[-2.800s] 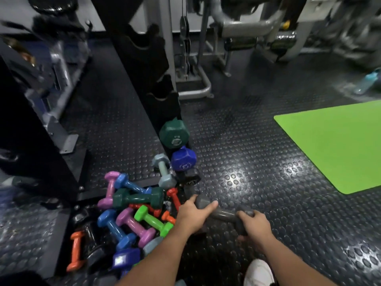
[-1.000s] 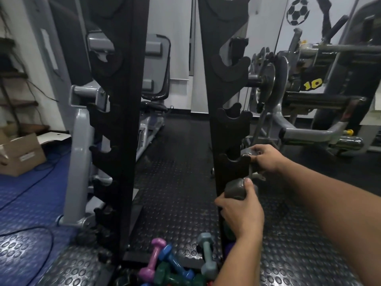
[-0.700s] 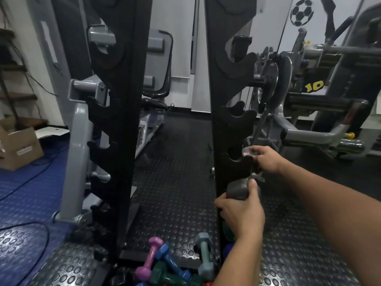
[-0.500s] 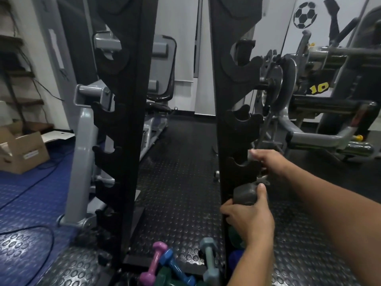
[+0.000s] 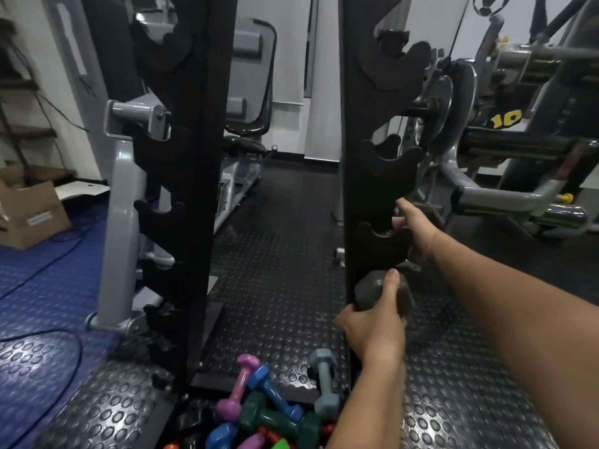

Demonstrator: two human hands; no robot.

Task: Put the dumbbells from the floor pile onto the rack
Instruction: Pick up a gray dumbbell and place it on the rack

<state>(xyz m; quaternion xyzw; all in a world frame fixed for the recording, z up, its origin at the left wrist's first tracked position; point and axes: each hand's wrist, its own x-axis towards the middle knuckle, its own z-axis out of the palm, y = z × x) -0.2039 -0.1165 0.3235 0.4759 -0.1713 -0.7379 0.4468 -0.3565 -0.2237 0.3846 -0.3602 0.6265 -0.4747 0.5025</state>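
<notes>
- Fingers of my left hand (image 5: 376,328) clasp the grey dumbbell (image 5: 382,294)'s near head; right hand (image 5: 416,236) grasps its far end, hidden.
- Level it, lower both ends together into the rack (image 5: 363,196) cradle.

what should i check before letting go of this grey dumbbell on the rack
1. Left hand grips the near head of the grey dumbbell: ok.
2. Right hand at the far end, beside the rack upright: ok; its grip is hidden.
3. Handle seated in a cradle: cannot tell, hands cover it.
4. Cradle above empty: ok.
5. Floor pile lies below the near head: not ok if it slips.
</notes>
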